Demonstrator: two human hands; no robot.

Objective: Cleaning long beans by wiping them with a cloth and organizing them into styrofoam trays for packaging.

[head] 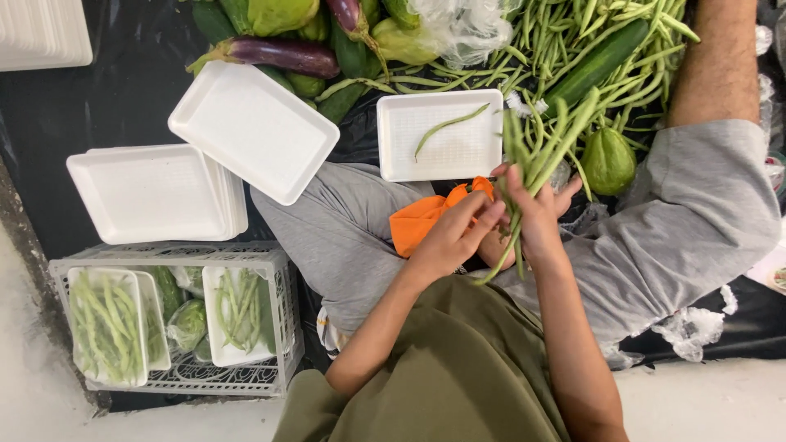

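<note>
Right hand [536, 214] is closed round a bunch of green beans [540, 151], stalks fanning up past the fingers. Left hand [454, 233] touches the bunch's lower ends, fingers pinched; can't tell if it really grips. Landmark: white foam tray [409, 155] holding one bean [449, 125]. Bunch sits just right of the tray, orange cloth [422, 221] just below it, loose bean pile [573, 33] above-right, white crate [282, 270] of packed trays well down-left.

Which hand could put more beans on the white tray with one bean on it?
Probably the right hand: it grips the bean bunch beside the tray. The left hand only touches the stems, lower down.
</note>
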